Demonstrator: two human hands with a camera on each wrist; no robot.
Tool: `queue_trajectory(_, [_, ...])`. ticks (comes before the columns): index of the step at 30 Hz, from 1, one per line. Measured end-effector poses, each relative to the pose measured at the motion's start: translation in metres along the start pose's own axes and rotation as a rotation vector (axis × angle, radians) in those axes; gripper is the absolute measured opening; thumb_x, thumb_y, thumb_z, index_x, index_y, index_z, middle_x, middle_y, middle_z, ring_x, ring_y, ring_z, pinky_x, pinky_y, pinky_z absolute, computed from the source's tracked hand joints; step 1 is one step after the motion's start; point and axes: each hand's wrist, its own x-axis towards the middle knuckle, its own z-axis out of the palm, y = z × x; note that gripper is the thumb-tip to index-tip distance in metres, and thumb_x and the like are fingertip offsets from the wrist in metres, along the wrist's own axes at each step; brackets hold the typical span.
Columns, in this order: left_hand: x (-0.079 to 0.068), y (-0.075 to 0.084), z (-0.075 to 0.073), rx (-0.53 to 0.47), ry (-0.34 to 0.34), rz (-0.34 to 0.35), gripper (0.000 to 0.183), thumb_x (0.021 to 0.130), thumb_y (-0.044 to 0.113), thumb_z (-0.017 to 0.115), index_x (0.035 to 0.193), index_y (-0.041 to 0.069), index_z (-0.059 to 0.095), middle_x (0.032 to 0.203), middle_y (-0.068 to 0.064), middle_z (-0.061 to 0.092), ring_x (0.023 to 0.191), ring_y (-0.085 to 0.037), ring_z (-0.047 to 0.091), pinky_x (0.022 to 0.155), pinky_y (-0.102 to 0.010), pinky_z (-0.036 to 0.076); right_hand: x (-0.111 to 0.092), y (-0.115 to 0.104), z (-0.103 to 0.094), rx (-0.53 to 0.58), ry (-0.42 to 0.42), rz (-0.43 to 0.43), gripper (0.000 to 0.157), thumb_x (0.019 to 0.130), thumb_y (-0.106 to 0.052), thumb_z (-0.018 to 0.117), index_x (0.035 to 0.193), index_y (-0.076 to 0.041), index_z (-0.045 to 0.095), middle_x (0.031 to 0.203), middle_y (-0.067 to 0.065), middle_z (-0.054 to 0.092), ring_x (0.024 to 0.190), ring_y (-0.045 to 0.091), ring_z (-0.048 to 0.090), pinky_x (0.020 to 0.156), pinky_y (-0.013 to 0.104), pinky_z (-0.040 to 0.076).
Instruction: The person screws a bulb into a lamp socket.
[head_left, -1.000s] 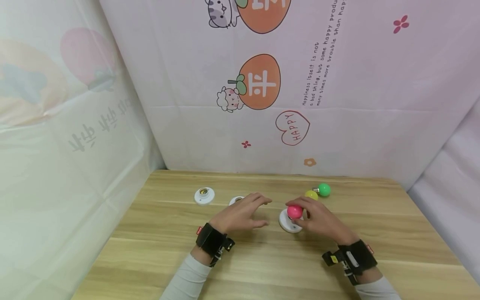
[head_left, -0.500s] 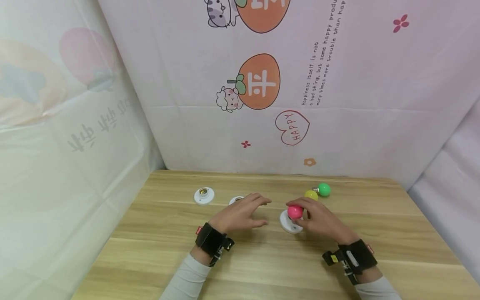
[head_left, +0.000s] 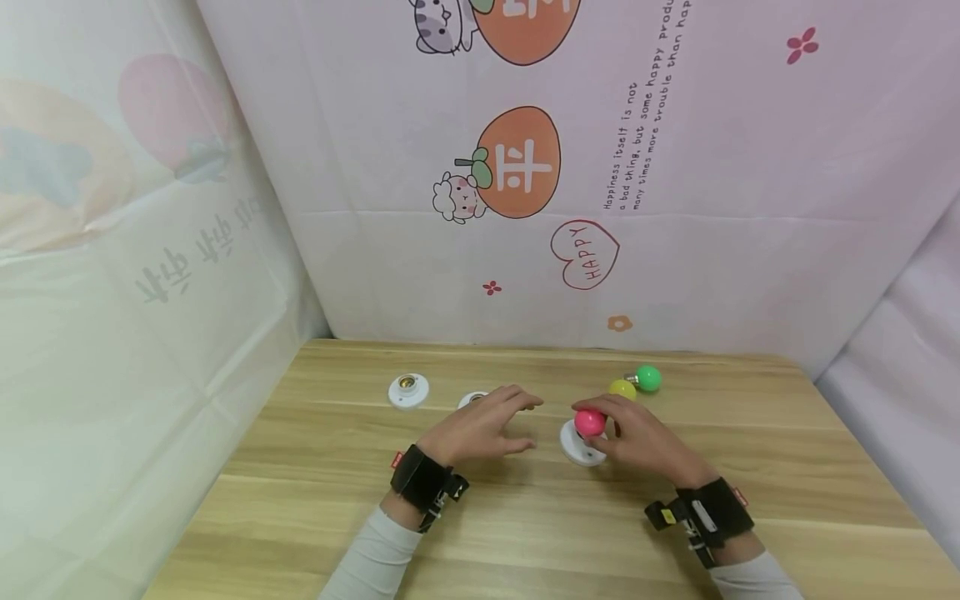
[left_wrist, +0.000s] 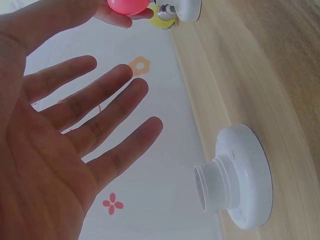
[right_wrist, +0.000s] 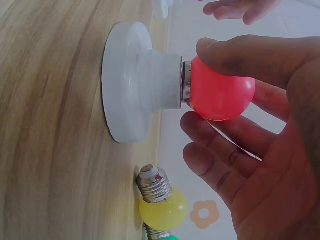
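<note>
My right hand [head_left: 637, 437] holds a red light bulb [right_wrist: 220, 90] between thumb and fingers. The bulb's metal base sits at the mouth of a white lamp socket [right_wrist: 135, 82], with a thin band of metal showing. That socket stands on the wooden table. To the left, my left hand [head_left: 480, 427] hovers over the table with fingers spread and nothing in it. A second white socket [left_wrist: 235, 177] stands below it, partly hidden by the hand in the head view. Farther left is a third socket [head_left: 408, 391], its brass inside showing.
Behind my right hand lie a yellow bulb [right_wrist: 163, 209] and a green bulb [head_left: 648, 379], close together on the table. A printed white cloth [head_left: 405, 275] hangs along the table's back edge [head_left: 540, 348]. Another cloth [head_left: 247, 333] closes off the left side.
The socket under the red bulb has shifted very slightly to the right. Both hands stay in nearly the same place, the right one still holding the bulb.
</note>
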Motion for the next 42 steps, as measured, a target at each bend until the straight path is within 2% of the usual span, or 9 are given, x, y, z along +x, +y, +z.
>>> queue_trajectory(6, [0.000,0.000,0.001,-0.008,-0.004,-0.010,0.058,0.091,0.048,0.060,0.140,0.021,0.045,0.133,0.007,0.049,0.121,-0.006,0.043,0.097,-0.031,0.046,-0.002,0.000,0.000,-0.032,0.003,0.010,0.050,0.082,-0.026,0.075,0.129,-0.024,0.060,0.128,0.000,0.056,0.115,0.020,0.051,0.087,0.043,0.052])
queue_trajectory(12, [0.001,-0.002,0.001,-0.002,-0.002,-0.011,0.057,0.092,0.053,0.056,0.140,0.023,0.046,0.132,0.008,0.049,0.121,-0.006,0.043,0.097,-0.030,0.046,-0.003,0.000,-0.004,-0.030,0.021,0.004,0.048,0.085,-0.036,0.071,0.130,-0.026,0.058,0.135,0.001,0.051,0.120,0.025,0.046,0.088,0.050,0.050])
queue_trajectory(19, [-0.001,-0.007,0.000,-0.023,0.025,-0.002,0.050,0.095,0.045,0.056,0.139,0.022,0.047,0.130,0.008,0.050,0.118,-0.005,0.045,0.095,-0.026,0.047,-0.003,0.001,-0.011,0.037,0.066,-0.019,0.035,0.093,-0.037,0.062,0.125,-0.022,0.061,0.129,0.000,0.055,0.102,0.023,0.055,0.077,0.042,0.053])
queue_trajectory(23, [-0.004,-0.010,-0.001,-0.020,0.047,0.000,0.046,0.095,0.039,0.058,0.136,0.021,0.050,0.129,0.008,0.051,0.119,-0.005,0.045,0.098,-0.025,0.045,-0.004,0.002,-0.015,0.036,0.092,0.002,0.028,0.099,-0.037,0.052,0.122,-0.025,0.062,0.123,-0.005,0.057,0.093,0.016,0.052,0.073,0.037,0.051])
queue_trajectory(26, [-0.004,-0.014,-0.003,-0.006,0.077,0.013,0.043,0.094,0.034,0.060,0.133,0.018,0.053,0.129,0.007,0.052,0.121,-0.006,0.044,0.100,-0.025,0.042,-0.004,0.002,-0.019,0.013,0.129,-0.017,0.026,0.102,-0.031,0.048,0.122,-0.024,0.062,0.118,-0.005,0.059,0.088,0.012,0.048,0.069,0.033,0.049])
queue_trajectory(30, [-0.007,-0.020,-0.004,0.000,0.106,0.027,0.040,0.094,0.030,0.061,0.130,0.015,0.055,0.128,0.004,0.053,0.123,-0.008,0.042,0.102,-0.027,0.041,-0.002,0.005,-0.023,-0.018,0.169,-0.066,0.024,0.100,-0.021,0.052,0.122,-0.020,0.062,0.117,-0.001,0.061,0.088,0.010,0.047,0.067,0.032,0.051])
queue_trajectory(35, [-0.011,-0.030,-0.003,-0.011,0.114,0.014,0.041,0.095,0.033,0.060,0.129,0.011,0.056,0.128,0.004,0.053,0.124,-0.010,0.042,0.103,-0.029,0.041,0.000,0.014,-0.025,-0.061,0.209,-0.089,0.028,0.092,-0.014,0.064,0.120,-0.019,0.063,0.119,-0.003,0.060,0.092,0.010,0.050,0.068,0.037,0.054])
queue_trajectory(38, [-0.014,-0.036,-0.003,-0.017,0.122,0.010,0.041,0.095,0.033,0.059,0.129,0.010,0.056,0.129,0.002,0.053,0.124,-0.012,0.042,0.103,-0.031,0.041,0.003,0.018,-0.026,-0.089,0.225,-0.106,0.031,0.087,-0.011,0.069,0.118,-0.016,0.064,0.120,-0.002,0.059,0.100,0.013,0.051,0.073,0.039,0.053])
queue_trajectory(42, [-0.018,-0.046,-0.001,-0.023,0.126,-0.014,0.042,0.093,0.030,0.062,0.130,0.011,0.056,0.131,0.000,0.051,0.124,-0.013,0.041,0.103,-0.032,0.041,0.007,0.023,-0.026,-0.118,0.234,-0.118,0.031,0.085,-0.010,0.071,0.116,-0.012,0.066,0.121,0.003,0.060,0.114,0.018,0.048,0.085,0.043,0.050])
